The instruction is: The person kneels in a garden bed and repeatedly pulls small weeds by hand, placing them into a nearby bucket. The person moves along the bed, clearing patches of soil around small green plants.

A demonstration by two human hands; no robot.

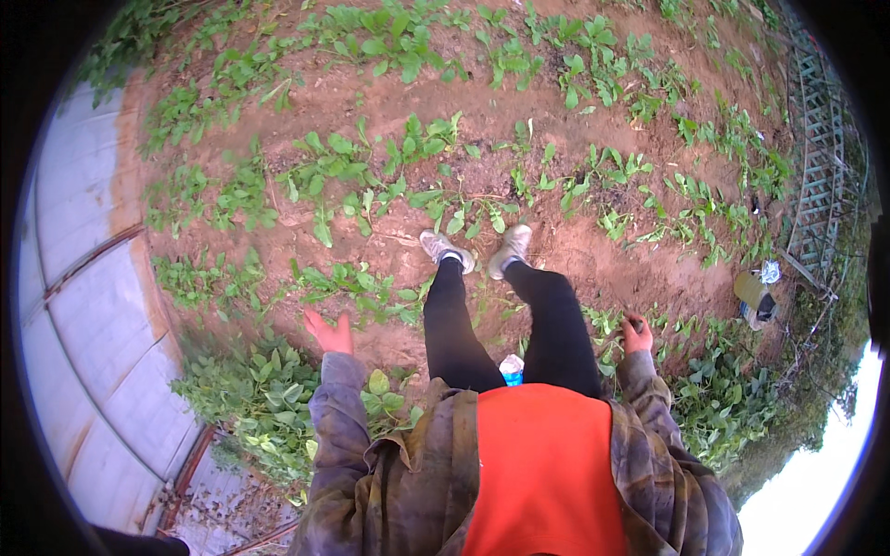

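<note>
My left hand [328, 332] is held out on the left with its fingers spread and holds nothing. Below it are low leafy green plants [354, 285] growing in a row. On the right, the fingers of my right hand [637, 339] are curled around a small dark object [635, 324], perhaps a tool's handle; most of it is hidden in the grip. Leafy seedlings [605, 323] grow beside that hand. Between my legs shows a blue and white item [512, 368], partly covered by my clothing, so I cannot tell what it is.
Rows of leafy plants [334, 163] cross the reddish-brown soil [500, 104] ahead. White wall panels [83, 208] curve along the left. A green lattice fence [817, 160] edges the right, near a yellowish plastic container [751, 288]. Denser bushy plants [264, 389] stand at lower left.
</note>
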